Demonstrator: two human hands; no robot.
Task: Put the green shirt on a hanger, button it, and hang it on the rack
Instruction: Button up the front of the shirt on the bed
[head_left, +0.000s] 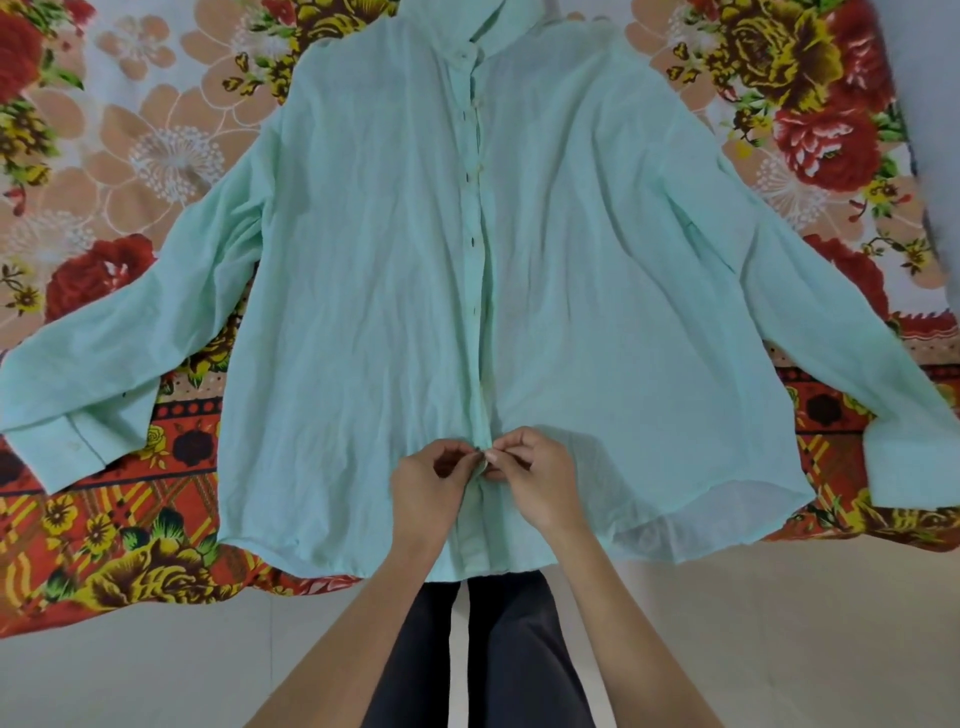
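The pale green shirt (363, 270) lies face up and spread flat on a flowered bedspread, collar at the top, both sleeves stretched out to the sides. Its button placket (480, 291) runs down the middle with several small buttons visible. My left hand (428, 486) and my right hand (535, 475) meet at the low end of the placket, fingertips pinching the fabric edges together around a lower button. No hanger shows; if one is inside the shirt, the cloth hides it.
The flowered bedspread (130, 171) in red, yellow and peach covers the bed under the shirt. Its front edge drops to a pale floor (156, 665). My dark trousers (498, 649) show between my forearms below the shirt hem.
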